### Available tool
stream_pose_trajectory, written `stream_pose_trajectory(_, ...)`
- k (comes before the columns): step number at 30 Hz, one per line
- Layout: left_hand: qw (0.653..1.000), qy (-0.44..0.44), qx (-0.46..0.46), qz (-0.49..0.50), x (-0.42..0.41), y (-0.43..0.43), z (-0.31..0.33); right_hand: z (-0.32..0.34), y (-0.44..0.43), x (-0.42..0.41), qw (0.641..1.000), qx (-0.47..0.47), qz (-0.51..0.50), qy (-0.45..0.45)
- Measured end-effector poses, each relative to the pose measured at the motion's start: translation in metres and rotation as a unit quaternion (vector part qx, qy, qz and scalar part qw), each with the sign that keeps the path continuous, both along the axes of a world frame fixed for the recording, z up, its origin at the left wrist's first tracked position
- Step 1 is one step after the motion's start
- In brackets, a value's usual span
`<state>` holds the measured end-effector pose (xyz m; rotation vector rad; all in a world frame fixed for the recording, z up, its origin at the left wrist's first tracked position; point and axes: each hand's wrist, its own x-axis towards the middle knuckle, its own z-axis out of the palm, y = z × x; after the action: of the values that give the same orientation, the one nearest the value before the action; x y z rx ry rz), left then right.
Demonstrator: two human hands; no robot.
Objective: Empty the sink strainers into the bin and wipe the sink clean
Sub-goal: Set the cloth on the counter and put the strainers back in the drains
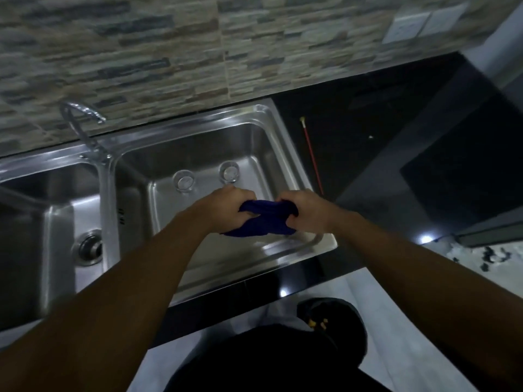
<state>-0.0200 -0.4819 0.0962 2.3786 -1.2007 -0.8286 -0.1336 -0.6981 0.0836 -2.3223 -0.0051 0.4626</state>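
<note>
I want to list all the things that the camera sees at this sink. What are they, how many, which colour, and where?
sink: one with two basins, steel, set in the countertop
faucet: one, chrome, behind the divider
strainer: one, metal, in the left basin's drain
glasses: two, clear, side by side in the right basin
cloth: one, dark blue, above the right basin
stick: one, red with yellow tip, right of the sink
countertop: one, black, around the sink
wall tiles: many, grey and beige, behind
wall plates: two, white, upper right
left hand: grips the cloth
right hand: grips the cloth
</note>
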Motion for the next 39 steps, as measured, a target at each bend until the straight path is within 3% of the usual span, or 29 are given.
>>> stream_pose_trajectory(5, 0.998, 0.045, -0.030, 0.025, -0.028, -0.057, -0.004, -0.006, -0.049, -0.031, 0.998, 0.042, -0.048, 0.027)
stream_pose_trajectory(11, 0.997, 0.034, -0.058, -0.029, -0.053, -0.126, -0.007, -0.014, -0.107, -0.062, 0.995, -0.103, 0.001, 0.011)
stream_pose_trajectory(19, 0.995, -0.068, -0.069, -0.005, -0.080, -0.190, -0.008, -0.009, -0.180, -0.089, 0.956, -0.234, -0.066, -0.165)
stream_pose_trajectory(24, 0.996, -0.074, -0.030, -0.048, -0.131, -0.190, -0.045, -0.035, -0.186, -0.130, 0.964, -0.265, -0.036, 0.006)
stream_pose_trajectory(28, 0.985, -0.131, -0.108, -0.011, -0.138, -0.193, -0.069, -0.055, -0.164, -0.137, 0.958, -0.264, -0.095, -0.061)
stream_pose_trajectory(34, 0.986, -0.144, 0.067, -0.053, -0.130, -0.199, -0.094, -0.087, -0.139, -0.122, 0.947, -0.300, -0.117, -0.014)
stream_pose_trajectory(39, 0.990, -0.110, 0.067, -0.053, -0.126, -0.199, -0.094, -0.085, -0.137, -0.117, 0.936, -0.335, -0.108, 0.005)
